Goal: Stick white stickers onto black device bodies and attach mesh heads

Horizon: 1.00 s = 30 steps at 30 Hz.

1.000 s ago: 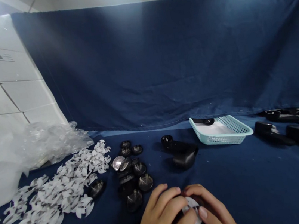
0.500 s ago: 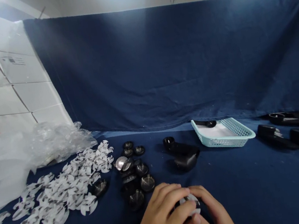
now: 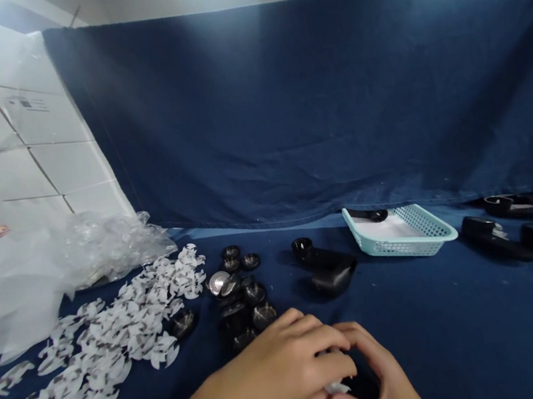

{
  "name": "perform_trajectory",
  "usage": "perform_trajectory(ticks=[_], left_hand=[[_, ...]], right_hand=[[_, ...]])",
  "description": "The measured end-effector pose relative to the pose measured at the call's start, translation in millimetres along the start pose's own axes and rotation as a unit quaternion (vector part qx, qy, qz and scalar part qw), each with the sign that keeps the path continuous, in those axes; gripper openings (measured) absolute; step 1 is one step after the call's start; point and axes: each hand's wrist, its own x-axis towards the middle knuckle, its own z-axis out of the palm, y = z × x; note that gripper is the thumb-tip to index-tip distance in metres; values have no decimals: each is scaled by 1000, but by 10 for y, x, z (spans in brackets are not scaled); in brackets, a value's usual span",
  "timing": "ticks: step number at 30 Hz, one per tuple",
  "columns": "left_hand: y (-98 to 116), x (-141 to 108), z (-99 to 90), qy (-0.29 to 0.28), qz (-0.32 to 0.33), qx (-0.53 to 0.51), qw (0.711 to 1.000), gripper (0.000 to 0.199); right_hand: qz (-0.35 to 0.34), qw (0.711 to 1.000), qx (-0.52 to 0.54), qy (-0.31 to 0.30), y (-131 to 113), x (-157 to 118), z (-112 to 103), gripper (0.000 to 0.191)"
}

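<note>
My left hand (image 3: 287, 375) bends over a small white curved piece (image 3: 337, 388) at the bottom centre, its fingers closed on it. From the other side my right hand (image 3: 378, 374) grips the same piece, thumb near its edge and fingers curled. Most of it is hidden by my fingers, and I cannot make out whether a dark part lies beneath. Left of my hands sits a cluster of round black caps (image 3: 253, 292), one showing a silvery perforated disc (image 3: 218, 282). Beyond my fingertips lies a black handset-shaped part (image 3: 333, 273) with a round cup end.
Many loose white curved pieces (image 3: 112, 342) spread over the blue cloth at left, with clear plastic bags (image 3: 107, 248) behind. A pale blue basket (image 3: 405, 245) holds a black part. More black handset-shaped parts (image 3: 495, 237) lie at right. A blue curtain (image 3: 283, 116) hangs behind.
My left hand has moved further over the white piece, covering more of it, and more of the left forearm shows. The view has shifted slightly.
</note>
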Motion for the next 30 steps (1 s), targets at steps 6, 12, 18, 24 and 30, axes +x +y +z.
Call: perform_trajectory(ticks=[6,12,18,24,30], left_hand=[[-8,6,-8,-13,-6,1,1000,29],[-76,-14,-73,-8,-33,-22,999,40],[-346,-62,-161,3,-176,-142,974,42],[-532,-102,-101,-19,-203,-223,953,48],[-558,-103,-45,-37,-198,-254,946,46]], right_hand=[[-6,1000,3,-1,17,3,-17,38],[19,1000,-7,-2,208,-77,33,61],[95,995,-12,-33,314,-107,77,77],[143,984,-12,-108,210,-30,-2,75],[153,982,-23,-109,302,-64,5,75]])
